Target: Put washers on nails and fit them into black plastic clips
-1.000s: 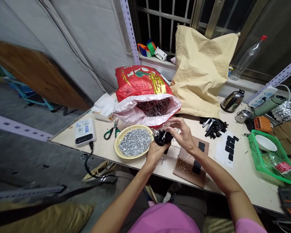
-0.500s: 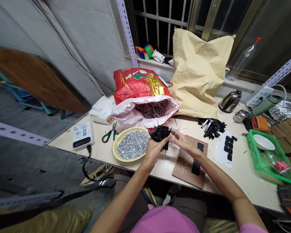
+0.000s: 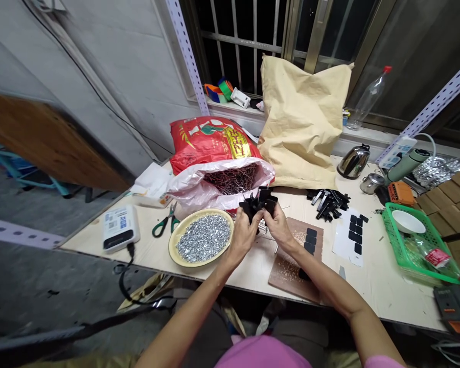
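Above the cluttered worktable (image 3: 368, 286), a bundle of black clips (image 3: 259, 201) was grasped by left hand (image 3: 242, 236) and right hand (image 3: 277, 228) at frame centre.

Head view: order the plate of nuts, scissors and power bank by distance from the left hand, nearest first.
1. Plate, just left of the left hand, which grips the black parts.
2. Scissors, left, past the plate's rim.
3. Power bank, farthest left, near the table edge.
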Demonstrator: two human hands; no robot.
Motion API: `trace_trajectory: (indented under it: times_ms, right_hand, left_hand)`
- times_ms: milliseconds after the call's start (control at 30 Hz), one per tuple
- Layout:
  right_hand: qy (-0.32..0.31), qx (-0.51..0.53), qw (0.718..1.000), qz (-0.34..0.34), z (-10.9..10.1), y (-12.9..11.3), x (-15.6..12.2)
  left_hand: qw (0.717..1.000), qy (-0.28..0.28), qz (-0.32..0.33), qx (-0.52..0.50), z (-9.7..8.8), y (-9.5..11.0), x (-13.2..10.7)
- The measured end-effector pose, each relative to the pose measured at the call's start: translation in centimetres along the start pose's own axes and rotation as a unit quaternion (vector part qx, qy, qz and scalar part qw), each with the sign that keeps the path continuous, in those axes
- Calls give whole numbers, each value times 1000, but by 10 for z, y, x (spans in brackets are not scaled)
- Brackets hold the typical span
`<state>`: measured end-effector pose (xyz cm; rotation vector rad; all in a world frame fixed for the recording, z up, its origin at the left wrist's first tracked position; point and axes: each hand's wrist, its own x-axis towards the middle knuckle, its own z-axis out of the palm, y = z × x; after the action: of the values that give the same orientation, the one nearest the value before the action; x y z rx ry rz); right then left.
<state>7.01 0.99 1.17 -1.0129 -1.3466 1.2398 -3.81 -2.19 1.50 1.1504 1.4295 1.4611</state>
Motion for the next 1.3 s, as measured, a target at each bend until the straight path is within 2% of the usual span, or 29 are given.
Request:
trace_trajectory:
  times_ms: [67, 133, 200, 267, 367, 467, 533, 600, 700, 767, 867, 933, 967, 1067, 1167, 1233, 1300]
  right_hand:
    - [15, -2, 1000, -2, 0, 2, 1]
    - [37, -28, 999, -8, -1, 1, 3]
    - [61, -86, 993, -48, -2, -2, 4]
    - [61, -130, 987, -65, -1, -5, 4]
    - [53, -169, 984, -21, 4, -6, 3]
    - [79, -181, 980, -32, 11, -2, 2]
    - [80, -135, 986, -54, 15, 1, 3]
    - [72, -74, 993, -57, 16, 5, 4]
    - [77, -6, 996, -36, 15, 10, 6]
    - [54, 28, 998, -19, 13, 12, 5]
    - [-9, 46, 999, -1, 12, 10, 3]
    - [-9, 67, 998, 13, 13, 7, 2]
    - [4, 86, 996, 22, 13, 6, 2]
    - [52, 122, 991, 31, 13, -1, 1]
    - [76, 53, 996, -13, 10, -9, -3]
    - [79, 7, 996, -38, 9, -13, -7]
    - [82, -18, 995, -45, 9, -15, -9]
  left_hand:
    - [1000, -7, 9, 9, 0, -1, 1]
    - [998, -51, -24, -31, 0, -4, 2]
    - [994, -57, -49, -84, 2, -7, 1]
    - [989, -19, -59, -134, 7, -10, 0]
    - [985, 41, -62, -158, 15, -11, -2]
    - [989, 93, -49, -105, 19, -8, -2]
    - [991, 107, -47, -71, 19, -5, -1]
    - [994, 85, -37, -65, 16, -1, 1]
    - [995, -13, -23, -97, 10, 1, 3]
    - [995, -48, -27, -79, 7, -1, 3]
    - [1000, 4, 17, 18, 5, -6, 3]
    - [996, 37, 70, 46, 6, -8, 3]
    - [995, 33, 84, 38, 6, -8, 3]
    - [997, -49, 39, -36, 4, -5, 3]
    - [985, -137, -29, -105, -1, 0, 4]
    - [981, -142, -52, -124, -4, 2, 5]
    - [982, -112, -73, -134, -5, 5, 7]
